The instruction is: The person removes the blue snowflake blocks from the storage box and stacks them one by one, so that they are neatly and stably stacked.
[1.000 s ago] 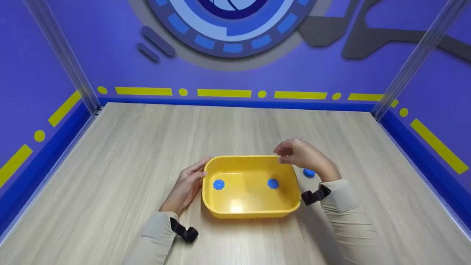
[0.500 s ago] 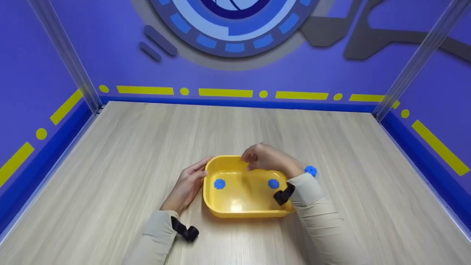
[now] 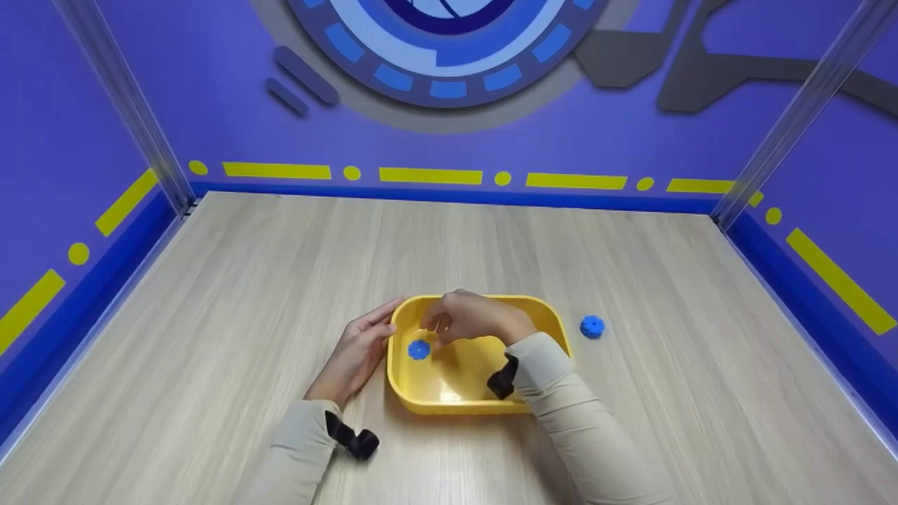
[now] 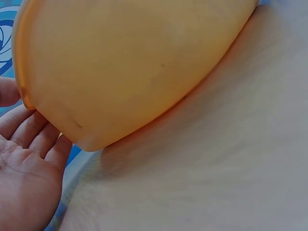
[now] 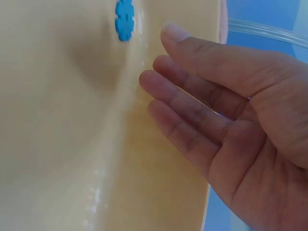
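A yellow plastic basin (image 3: 449, 405) stands on the table, and my left hand (image 3: 356, 356) grips its left end with the thumb at the rim. In the left wrist view the fingers (image 4: 38, 134) lie against the outer wall. My right hand (image 3: 468, 317) reaches down into the basin, fingers loosely bent and apart, holding nothing. Just left of its fingertips, a flat blue flower-shaped disc (image 3: 419, 349) lies on the basin floor; the right wrist view shows this notched disc (image 5: 124, 20) beyond the thumb. A second blue disc in the basin is hidden behind my right arm.
Another blue notched piece (image 3: 592, 327), thicker-looking, lies on the wooden table (image 3: 673, 337) right of the basin. Blue panels (image 3: 456, 158) with yellow marks enclose the table at the back and sides. A black camera (image 3: 503, 379) sits on my right wrist.
My right hand has moved left and down from the basin's far right rim to the disc at the left. The blue piece on the table is now uncovered. My left hand stays put.
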Motion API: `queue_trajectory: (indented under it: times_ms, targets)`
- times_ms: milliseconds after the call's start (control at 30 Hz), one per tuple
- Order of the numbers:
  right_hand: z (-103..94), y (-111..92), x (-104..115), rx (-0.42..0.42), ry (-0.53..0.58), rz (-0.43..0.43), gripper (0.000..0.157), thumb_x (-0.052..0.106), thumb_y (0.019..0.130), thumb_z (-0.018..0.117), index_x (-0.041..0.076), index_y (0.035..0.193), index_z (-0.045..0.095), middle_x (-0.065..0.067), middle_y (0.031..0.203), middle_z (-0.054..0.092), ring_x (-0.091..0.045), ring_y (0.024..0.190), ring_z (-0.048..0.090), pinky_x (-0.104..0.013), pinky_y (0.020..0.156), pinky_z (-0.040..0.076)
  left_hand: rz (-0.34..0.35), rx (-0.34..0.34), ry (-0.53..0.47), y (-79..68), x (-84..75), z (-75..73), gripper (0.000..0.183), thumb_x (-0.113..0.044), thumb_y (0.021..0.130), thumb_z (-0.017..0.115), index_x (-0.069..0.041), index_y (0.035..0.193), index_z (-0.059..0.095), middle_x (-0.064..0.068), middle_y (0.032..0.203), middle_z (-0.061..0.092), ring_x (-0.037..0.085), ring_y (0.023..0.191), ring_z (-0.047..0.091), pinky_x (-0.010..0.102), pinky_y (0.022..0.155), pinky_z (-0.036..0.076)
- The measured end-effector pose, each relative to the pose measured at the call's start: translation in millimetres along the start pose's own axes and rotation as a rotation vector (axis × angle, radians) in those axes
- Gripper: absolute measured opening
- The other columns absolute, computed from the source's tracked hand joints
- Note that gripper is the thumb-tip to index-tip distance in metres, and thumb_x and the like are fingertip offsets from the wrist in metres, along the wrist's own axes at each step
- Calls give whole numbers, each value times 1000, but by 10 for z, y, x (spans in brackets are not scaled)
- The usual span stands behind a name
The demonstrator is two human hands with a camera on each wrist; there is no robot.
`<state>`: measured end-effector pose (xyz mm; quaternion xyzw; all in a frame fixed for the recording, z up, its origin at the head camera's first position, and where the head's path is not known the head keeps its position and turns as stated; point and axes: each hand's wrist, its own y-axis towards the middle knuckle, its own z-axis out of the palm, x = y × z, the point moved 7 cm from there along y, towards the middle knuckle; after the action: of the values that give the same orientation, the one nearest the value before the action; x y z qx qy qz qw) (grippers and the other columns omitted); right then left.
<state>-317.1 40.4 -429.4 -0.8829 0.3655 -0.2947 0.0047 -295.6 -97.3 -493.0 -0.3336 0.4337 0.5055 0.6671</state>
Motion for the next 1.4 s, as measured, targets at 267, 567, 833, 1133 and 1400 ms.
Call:
queue_trajectory:
  times_ms: [267,567,833,1133,1400]
  targets:
    - [129,127,53,39,-37,-13,28,9,83,73,6,111,71,-5,108,72,-19,96,67,-30,87,56,-3,14,6,3,-8,18,56,3,90,47,8,145,34,20,154,30,26,142,30,27,108,41]
    - [227,203,95,45,-91,5,22,7,80,75,7,102,74,-2,98,73,-8,82,59,-19,78,53,-9,25,-3,11,1,32,56,2,91,48,7,145,34,21,153,32,23,139,35,26,106,43]
    - [258,209,87,57,-136,63,21,6,76,79,7,97,74,-1,90,71,-7,78,55,-20,75,51,-6,26,0,21,0,35,56,1,91,49,8,145,34,22,152,33,22,138,37,26,106,44]
    - [251,147,36,76,-130,133,23,7,72,82,9,91,69,4,80,63,-7,73,52,-19,69,48,-5,18,-17,2,-2,11,56,3,90,48,9,144,33,22,153,32,23,137,38,29,107,43]
    - [213,73,14,70,-110,125,25,4,72,82,7,93,69,2,80,63,-8,73,51,-21,70,48,-25,66,-29,-4,-7,0,58,2,92,48,7,146,30,21,155,29,26,141,33,35,113,36]
